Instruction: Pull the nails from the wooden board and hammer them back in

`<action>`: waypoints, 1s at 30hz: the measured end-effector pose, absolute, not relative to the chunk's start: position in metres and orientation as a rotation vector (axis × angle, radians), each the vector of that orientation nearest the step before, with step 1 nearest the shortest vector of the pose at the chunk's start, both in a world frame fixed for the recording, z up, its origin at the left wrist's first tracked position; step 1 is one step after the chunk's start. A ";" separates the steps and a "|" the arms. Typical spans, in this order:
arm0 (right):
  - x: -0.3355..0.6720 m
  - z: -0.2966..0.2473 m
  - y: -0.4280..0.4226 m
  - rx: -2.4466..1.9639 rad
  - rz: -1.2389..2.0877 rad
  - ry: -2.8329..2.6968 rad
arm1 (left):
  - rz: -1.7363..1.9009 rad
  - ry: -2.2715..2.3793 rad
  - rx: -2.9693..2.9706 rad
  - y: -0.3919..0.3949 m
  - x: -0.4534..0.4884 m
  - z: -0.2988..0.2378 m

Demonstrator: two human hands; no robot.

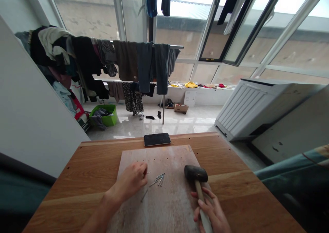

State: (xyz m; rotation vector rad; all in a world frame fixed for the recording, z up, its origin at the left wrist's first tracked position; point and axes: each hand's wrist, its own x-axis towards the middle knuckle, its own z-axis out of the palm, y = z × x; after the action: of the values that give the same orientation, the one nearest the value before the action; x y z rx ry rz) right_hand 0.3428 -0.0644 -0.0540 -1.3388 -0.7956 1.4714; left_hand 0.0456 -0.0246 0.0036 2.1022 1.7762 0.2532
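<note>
Filling the foreground, the wooden tabletop (239, 178) bears a pale board (164, 212). Over its right side, the right hand (214, 212) grasps the mallet (196, 174), handle running toward the person, head set crosswise at the far end. Left hand (135, 178) curls tight over the board, pinching one nail (149, 172), pointing rightward; loose nails (160, 177) lie beside it, mostly slanting away rightward.

Daylight enters through the far windows (180, 30); sky beyond washed out to white. Floor (128, 127) throws pale glare. Hanging clothes (125, 59) go dark against the light. Table (239, 198) moderately lit, shadows soft. Near left and right corners dim. Wide lens: edges stretched, window frames leaning. Nails (160, 179) small, fine detail soft.
</note>
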 end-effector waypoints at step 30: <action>0.310 -0.071 -0.048 -1.090 0.588 -2.203 | 0.547 1.562 2.553 -0.113 0.074 -0.044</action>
State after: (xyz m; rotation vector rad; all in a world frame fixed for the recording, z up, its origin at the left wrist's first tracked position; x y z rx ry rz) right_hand 0.3099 -0.0482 -0.0714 -1.0900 -2.2031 0.5882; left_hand 0.0738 -0.1129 -0.0442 2.5525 1.5624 0.5468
